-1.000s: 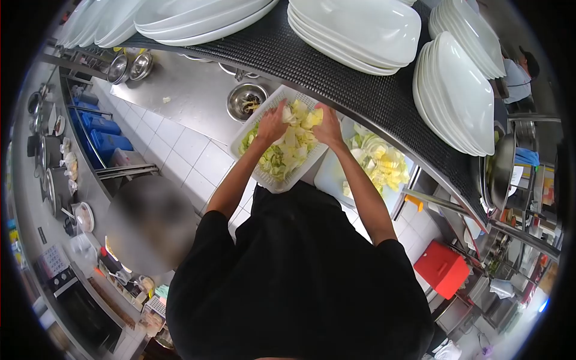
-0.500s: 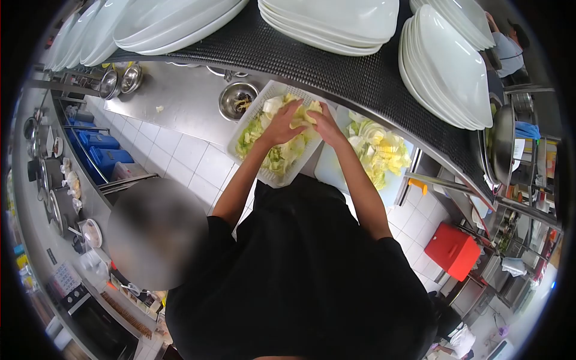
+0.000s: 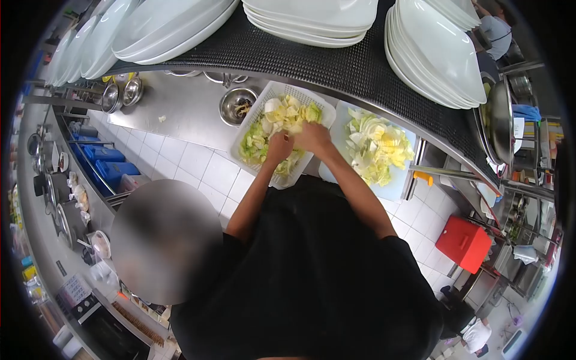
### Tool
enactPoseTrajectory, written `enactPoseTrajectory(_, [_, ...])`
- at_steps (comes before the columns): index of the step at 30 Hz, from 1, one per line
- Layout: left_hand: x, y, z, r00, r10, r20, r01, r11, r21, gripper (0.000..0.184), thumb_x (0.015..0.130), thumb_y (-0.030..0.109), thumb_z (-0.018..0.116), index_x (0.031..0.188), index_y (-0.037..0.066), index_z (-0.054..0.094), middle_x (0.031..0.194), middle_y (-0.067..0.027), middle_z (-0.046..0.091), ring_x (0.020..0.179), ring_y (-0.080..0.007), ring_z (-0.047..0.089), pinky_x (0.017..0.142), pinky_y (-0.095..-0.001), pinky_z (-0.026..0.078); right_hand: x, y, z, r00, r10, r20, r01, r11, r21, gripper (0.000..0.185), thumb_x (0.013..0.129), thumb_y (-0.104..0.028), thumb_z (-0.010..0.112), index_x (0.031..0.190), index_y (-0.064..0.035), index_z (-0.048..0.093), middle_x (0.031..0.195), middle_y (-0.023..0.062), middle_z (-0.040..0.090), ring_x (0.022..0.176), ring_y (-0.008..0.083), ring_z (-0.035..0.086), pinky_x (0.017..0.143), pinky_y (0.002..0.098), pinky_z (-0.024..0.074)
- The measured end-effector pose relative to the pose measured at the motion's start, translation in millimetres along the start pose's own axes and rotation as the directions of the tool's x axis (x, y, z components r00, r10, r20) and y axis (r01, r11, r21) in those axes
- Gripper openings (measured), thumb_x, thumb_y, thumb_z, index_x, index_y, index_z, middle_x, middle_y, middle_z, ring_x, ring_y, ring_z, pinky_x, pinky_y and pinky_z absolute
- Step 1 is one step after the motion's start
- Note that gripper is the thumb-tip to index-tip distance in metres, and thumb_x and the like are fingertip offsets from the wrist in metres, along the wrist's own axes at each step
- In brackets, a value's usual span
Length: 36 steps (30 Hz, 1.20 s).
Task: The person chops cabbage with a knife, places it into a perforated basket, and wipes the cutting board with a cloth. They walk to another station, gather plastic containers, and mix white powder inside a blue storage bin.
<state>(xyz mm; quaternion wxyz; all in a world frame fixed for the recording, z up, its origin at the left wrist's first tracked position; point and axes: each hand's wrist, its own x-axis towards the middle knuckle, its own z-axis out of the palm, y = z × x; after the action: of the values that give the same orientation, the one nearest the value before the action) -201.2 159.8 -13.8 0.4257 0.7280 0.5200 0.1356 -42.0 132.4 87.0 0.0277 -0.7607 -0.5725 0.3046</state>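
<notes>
A white perforated plastic basket (image 3: 324, 110) holds cut pale-green and yellow cabbage (image 3: 287, 111), heaped toward its far side. Both of my hands are down in it. My left hand (image 3: 279, 147) is curled closed on leaves left of the middle, its fingertips partly hidden. Just to its right, my right hand (image 3: 312, 138) is also closed among the cabbage, fingers bent down into the pile. Right of the basket, more chopped cabbage (image 3: 379, 147) lies spread on a pale blue-white cutting board (image 3: 340, 120).
A steel bowl (image 3: 236, 107) with scraps stands left of the basket on the steel counter (image 3: 180, 99). Overhead, a black-matted shelf (image 3: 336, 66) carries stacked white plates (image 3: 435, 51). An orange handle (image 3: 423, 177) juts out beside the board. A red bin (image 3: 463, 244) stands on the right.
My hands, spread over the cabbage before, have drawn nearer to me and closed into it. Cabbage at the basket's far side is now uncovered. The view has shifted slightly.
</notes>
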Motion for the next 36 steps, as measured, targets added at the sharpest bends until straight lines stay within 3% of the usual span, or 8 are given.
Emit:
enactPoseTrajectory(5, [-6,-29,5,0.949,-0.074,0.308,0.294,0.565,-0.771,0.043,0.092,0.023,0.065,0.128,0.002,0.058,0.111,-0.0161,0.066,0.101,-0.0221,0.064,0.079,-0.0322,0.052,15,10,41,0.998,-0.031,-0.049,0.037,0.991,0.129,0.051,0.081,-0.023,0.064,0.124,0.0026,0.053,0.111,0.0291,0.064,0.102,0.0419,0.065,0.088,0.0469,0.0523])
enactPoseTrajectory(8, [-22,20,-28,0.971,-0.213,0.112,0.231,0.691,-0.685,0.045,0.097,0.025,0.061,0.135,0.006,0.050,0.116,-0.0107,0.063,0.102,-0.0188,0.062,0.080,-0.0320,0.052,12,17,25,0.968,-0.220,-0.119,0.245,0.931,0.269,0.050,0.083,-0.022,0.064,0.128,-0.0032,0.053,0.115,0.0233,0.065,0.102,0.0378,0.066,0.088,0.0440,0.0527])
enactPoseTrajectory(12, [-7,42,-54,0.968,-0.039,0.246,0.225,0.563,-0.795,0.046,0.095,0.024,0.065,0.134,0.007,0.046,0.115,-0.0098,0.060,0.101,-0.0175,0.061,0.079,-0.0316,0.052,17,17,3,0.888,-0.411,-0.208,0.457,0.734,0.502,0.043,0.085,-0.022,0.066,0.126,-0.0110,0.057,0.117,0.0130,0.065,0.104,0.0275,0.065,0.089,0.0381,0.0515])
enactPoseTrajectory(15, [9,46,-61,0.982,0.005,0.187,0.152,0.563,-0.813,0.041,0.092,0.021,0.068,0.126,0.007,0.048,0.110,-0.0092,0.061,0.100,-0.0163,0.060,0.078,-0.0318,0.053,17,6,-15,0.955,-0.259,-0.146,0.295,0.762,0.576,0.039,0.084,-0.024,0.067,0.119,-0.0096,0.060,0.115,0.0143,0.066,0.106,0.0293,0.064,0.090,0.0379,0.0502])
enactPoseTrajectory(20, [26,42,-58,0.999,0.005,-0.033,-0.022,0.840,-0.542,0.039,0.086,0.014,0.074,0.115,0.006,0.049,0.097,-0.0129,0.062,0.090,-0.0155,0.061,0.074,-0.0335,0.053,40,3,10,0.935,-0.186,-0.302,0.322,0.799,0.508,0.037,0.080,-0.022,0.069,0.114,-0.0091,0.062,0.112,0.0194,0.066,0.104,0.0349,0.064,0.089,0.0400,0.0507])
enactPoseTrajectory(26, [49,45,-25,0.896,0.177,-0.408,-0.190,0.982,0.010,0.047,0.070,0.011,0.076,0.106,0.000,0.048,0.096,-0.0236,0.060,0.093,-0.0454,0.058,0.080,-0.0510,0.047,45,15,31,0.923,-0.103,-0.370,0.253,0.887,0.385,0.047,0.080,-0.018,0.072,0.124,-0.0086,0.058,0.124,0.0251,0.057,0.113,0.0409,0.058,0.097,0.0429,0.0473])
enactPoseTrajectory(33, [17,66,-50,0.825,0.356,-0.439,-0.270,0.931,0.247,0.058,0.077,0.016,0.077,0.124,0.000,0.046,0.115,-0.0241,0.054,0.106,-0.0440,0.054,0.087,-0.0479,0.047,-38,64,-23,0.893,-0.171,-0.417,0.380,0.784,0.491,0.069,0.086,-0.028,0.073,0.144,-0.0097,0.042,0.136,0.0241,0.044,0.120,0.0362,0.053,0.102,0.0406,0.0460])
enactPoseTrajectory(36, [4,91,-37,0.874,0.375,-0.308,-0.362,0.927,0.100,0.060,0.080,0.016,0.075,0.130,0.000,0.046,0.122,-0.0209,0.053,0.112,-0.0410,0.053,0.095,-0.0456,0.046,-89,139,-37,0.907,0.117,-0.405,0.185,0.753,0.631,0.073,0.083,-0.038,0.075,0.141,-0.0052,0.044,0.138,0.0217,0.045,0.129,0.0341,0.046,0.109,0.0395,0.0374])
